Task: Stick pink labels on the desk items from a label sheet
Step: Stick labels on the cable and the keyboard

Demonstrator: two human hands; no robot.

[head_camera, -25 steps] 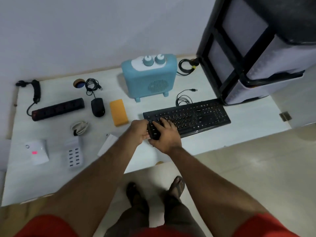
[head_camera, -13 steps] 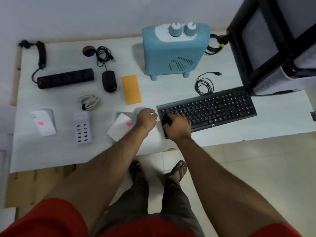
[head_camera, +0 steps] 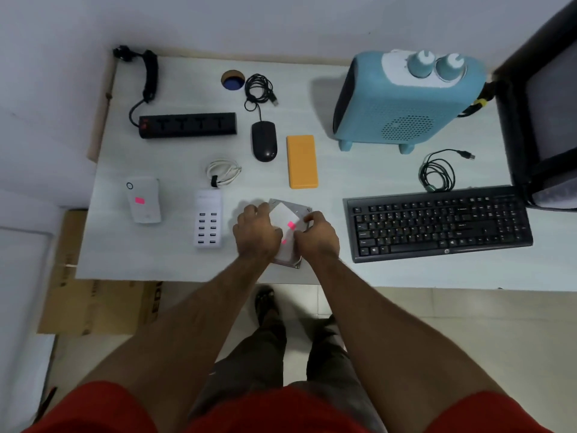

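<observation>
A white label sheet (head_camera: 285,214) with a few pink labels lies on a grey flat item near the desk's front edge. My left hand (head_camera: 257,234) rests on the sheet's left side with curled fingers. My right hand (head_camera: 317,234) is on its right side, fingertips pinching at the sheet's edge beside a pink label (head_camera: 291,225). A white device (head_camera: 144,200) at the left carries one pink label (head_camera: 140,200). The black keyboard (head_camera: 437,223) lies to the right, apart from my hands.
On the white desk (head_camera: 359,179) lie a white USB hub (head_camera: 208,218), an orange block (head_camera: 302,160), a black mouse (head_camera: 264,140), a black power strip (head_camera: 187,125), coiled cables and a blue heater (head_camera: 406,101). A black rack (head_camera: 543,104) stands at the right.
My right hand left the keyboard and moved left onto the label sheet. My left hand also shifted onto the sheet. The camera view swung left and down.
</observation>
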